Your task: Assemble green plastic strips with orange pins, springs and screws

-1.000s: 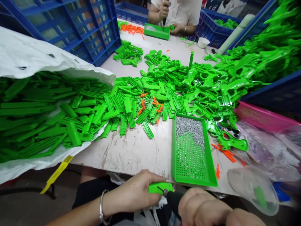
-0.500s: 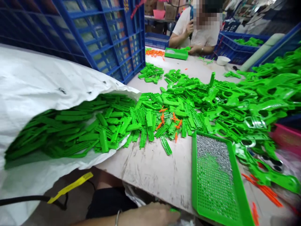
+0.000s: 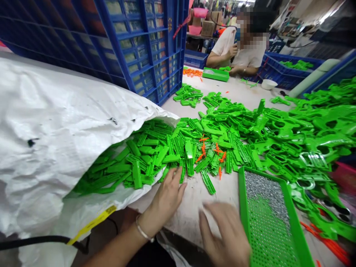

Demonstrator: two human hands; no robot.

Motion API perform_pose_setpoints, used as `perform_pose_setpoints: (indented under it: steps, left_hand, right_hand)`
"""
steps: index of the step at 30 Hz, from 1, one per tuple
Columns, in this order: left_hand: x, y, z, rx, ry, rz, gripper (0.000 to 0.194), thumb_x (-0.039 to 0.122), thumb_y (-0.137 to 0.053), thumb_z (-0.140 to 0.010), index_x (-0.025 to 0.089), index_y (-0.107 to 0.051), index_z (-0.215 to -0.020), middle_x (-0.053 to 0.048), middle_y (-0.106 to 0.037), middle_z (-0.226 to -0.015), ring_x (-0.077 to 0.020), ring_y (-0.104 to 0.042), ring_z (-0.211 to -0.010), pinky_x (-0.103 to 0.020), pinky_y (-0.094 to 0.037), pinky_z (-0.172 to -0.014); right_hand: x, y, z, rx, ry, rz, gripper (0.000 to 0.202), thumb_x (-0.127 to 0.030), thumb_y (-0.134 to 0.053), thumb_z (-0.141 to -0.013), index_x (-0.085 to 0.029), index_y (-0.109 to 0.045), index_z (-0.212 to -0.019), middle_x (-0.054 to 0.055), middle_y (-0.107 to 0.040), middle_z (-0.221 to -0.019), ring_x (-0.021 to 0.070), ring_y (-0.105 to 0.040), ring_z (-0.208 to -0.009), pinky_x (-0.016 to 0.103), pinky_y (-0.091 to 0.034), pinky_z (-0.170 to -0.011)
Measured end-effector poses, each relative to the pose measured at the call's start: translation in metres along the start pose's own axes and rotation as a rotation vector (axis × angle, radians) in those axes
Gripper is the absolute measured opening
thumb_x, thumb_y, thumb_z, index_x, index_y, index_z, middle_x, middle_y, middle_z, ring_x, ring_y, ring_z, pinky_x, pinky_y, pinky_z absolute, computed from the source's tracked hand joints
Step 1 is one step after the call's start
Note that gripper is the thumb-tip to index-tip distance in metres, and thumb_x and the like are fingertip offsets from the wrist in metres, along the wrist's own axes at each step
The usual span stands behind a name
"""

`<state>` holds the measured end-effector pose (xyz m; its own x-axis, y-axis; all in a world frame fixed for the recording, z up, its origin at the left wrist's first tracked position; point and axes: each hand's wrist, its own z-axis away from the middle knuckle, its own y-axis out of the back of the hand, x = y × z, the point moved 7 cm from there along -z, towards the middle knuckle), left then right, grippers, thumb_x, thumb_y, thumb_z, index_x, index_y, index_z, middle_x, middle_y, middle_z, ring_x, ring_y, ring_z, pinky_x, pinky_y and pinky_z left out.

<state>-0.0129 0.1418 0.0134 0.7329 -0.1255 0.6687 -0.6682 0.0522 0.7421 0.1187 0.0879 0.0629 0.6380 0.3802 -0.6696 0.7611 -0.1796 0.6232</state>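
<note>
My left hand [image 3: 169, 194], with a bracelet at its wrist, reaches to the near edge of a pile of flat green plastic strips [image 3: 167, 155]. Its fingers are stretched out and the tips meet the strips; whether they press on one I cannot tell. My right hand [image 3: 226, 235], smeared by motion, is over the table edge, thumb and fingers apart with nothing seen between them. Just right of it lies a green perforated tray [image 3: 269, 226] with small silvery metal pieces [image 3: 264, 189]. Small orange parts [image 3: 204, 148] lie on the strips.
A white sack [image 3: 69, 111] lies open on the left, strips spilling out. Behind it stands a blue crate [image 3: 144, 48]. Green toy gun halves [image 3: 283, 129] are heaped at right, with orange sticks [image 3: 328, 241] below. A co-worker [image 3: 239, 52] sits across the table.
My left hand has risen from below the table edge to the strips. My right hand has come into view beside the tray. The whole view has shifted slightly.
</note>
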Motion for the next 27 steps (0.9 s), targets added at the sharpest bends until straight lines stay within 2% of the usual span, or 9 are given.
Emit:
perform_pose_setpoints:
  steps: [4, 7, 10, 13, 17, 19, 23, 25, 27]
  left_hand:
    - [-0.008, -0.009, -0.009, 0.002, -0.001, -0.014, 0.049, 0.013, -0.036, -0.081, 0.007, -0.029, -0.129, -0.020, -0.048, -0.118, -0.0267, -0.042, -0.113, -0.045, -0.034, -0.094]
    - [-0.013, -0.003, 0.002, -0.020, 0.002, -0.006, 0.047, 0.013, -0.036, -0.079, 0.012, -0.036, -0.126, -0.017, -0.052, -0.115, -0.0256, -0.046, -0.109, -0.044, -0.036, -0.092]
    - [-0.020, 0.007, 0.019, -0.072, 0.068, 0.017, 0.042, 0.012, -0.036, -0.078, 0.012, -0.045, -0.119, -0.016, -0.053, -0.114, -0.0257, -0.047, -0.109, -0.042, -0.037, -0.093]
    - [-0.023, 0.017, 0.037, -0.132, 0.123, 0.123, 0.037, 0.017, -0.038, -0.079, 0.013, -0.051, -0.113, -0.015, -0.058, -0.107, -0.0256, -0.051, -0.102, -0.040, -0.040, -0.089]
    - [-0.030, 0.017, 0.054, -0.216, 0.256, 0.319, 0.031, 0.028, -0.048, -0.078, 0.020, -0.058, -0.107, -0.008, -0.064, -0.093, -0.0205, -0.059, -0.073, -0.032, -0.047, -0.071]
    - [-0.034, 0.011, 0.059, -0.251, 0.321, 0.489, 0.030, 0.030, -0.052, -0.076, 0.020, -0.059, -0.104, -0.007, -0.065, -0.093, -0.0187, -0.059, -0.071, -0.029, -0.047, -0.069]
    - [-0.033, 0.004, 0.059, -0.123, 0.320, 0.886, 0.029, 0.031, -0.058, -0.073, 0.018, -0.058, -0.100, -0.007, -0.059, -0.106, -0.0211, -0.051, -0.100, -0.028, -0.040, -0.087]
    - [-0.036, -0.002, 0.059, -0.071, 0.391, 1.043, 0.024, 0.032, -0.057, -0.075, 0.018, -0.059, -0.094, -0.006, -0.059, -0.101, -0.0204, -0.052, -0.099, -0.029, -0.038, -0.089]
    - [-0.040, -0.009, 0.061, -0.024, 0.547, 1.236, 0.018, 0.033, -0.053, -0.077, 0.020, -0.056, -0.089, -0.002, -0.061, -0.088, -0.0178, -0.056, -0.088, -0.031, -0.040, -0.085]
  right_hand:
    - [0.036, -0.058, -0.056, -0.113, -0.096, 0.273, 0.035, -0.024, -0.046, -0.082, -0.005, -0.047, -0.110, 0.017, -0.054, -0.099, 0.0262, -0.050, -0.095, 0.043, -0.044, -0.080]
    - [0.050, -0.078, -0.064, -0.167, -0.136, 0.310, 0.036, -0.018, -0.045, -0.078, -0.001, -0.047, -0.110, 0.018, -0.057, -0.091, 0.0275, -0.054, -0.086, 0.043, -0.047, -0.073]
    - [0.050, -0.076, -0.043, -0.217, -0.148, 0.327, 0.031, -0.014, -0.043, -0.078, -0.004, -0.049, -0.106, 0.015, -0.059, -0.086, 0.0257, -0.057, -0.081, 0.040, -0.048, -0.070]
    - [0.042, -0.059, -0.016, -0.220, -0.142, 0.336, 0.038, -0.017, -0.041, -0.080, -0.007, -0.042, -0.116, 0.016, -0.055, -0.099, 0.0259, -0.053, -0.093, 0.041, -0.047, -0.076]
    - [0.014, -0.056, 0.007, -0.345, 0.020, 0.296, 0.047, -0.017, -0.041, -0.081, -0.019, -0.033, -0.127, 0.011, -0.043, -0.122, 0.0267, -0.037, -0.113, 0.046, -0.037, -0.089]
    - [0.000, -0.062, 0.016, -0.423, 0.092, 0.249, 0.041, -0.015, -0.041, -0.082, -0.022, -0.038, -0.122, 0.007, -0.048, -0.117, 0.0249, -0.042, -0.109, 0.045, -0.037, -0.086]
    - [-0.012, -0.065, 0.022, -0.373, 0.077, 0.107, 0.029, -0.020, -0.041, -0.087, -0.018, -0.041, -0.116, 0.005, -0.059, -0.097, 0.0174, -0.055, -0.087, 0.037, -0.038, -0.080]
    - [-0.007, -0.062, 0.018, -0.304, 0.029, 0.072, 0.026, -0.028, -0.044, -0.087, -0.019, -0.043, -0.112, 0.004, -0.059, -0.094, 0.0170, -0.055, -0.085, 0.034, -0.039, -0.078]
    - [0.006, -0.058, 0.010, -0.202, -0.078, 0.163, 0.030, -0.035, -0.048, -0.084, -0.017, -0.046, -0.108, 0.007, -0.058, -0.093, 0.0202, -0.054, -0.086, 0.035, -0.040, -0.076]
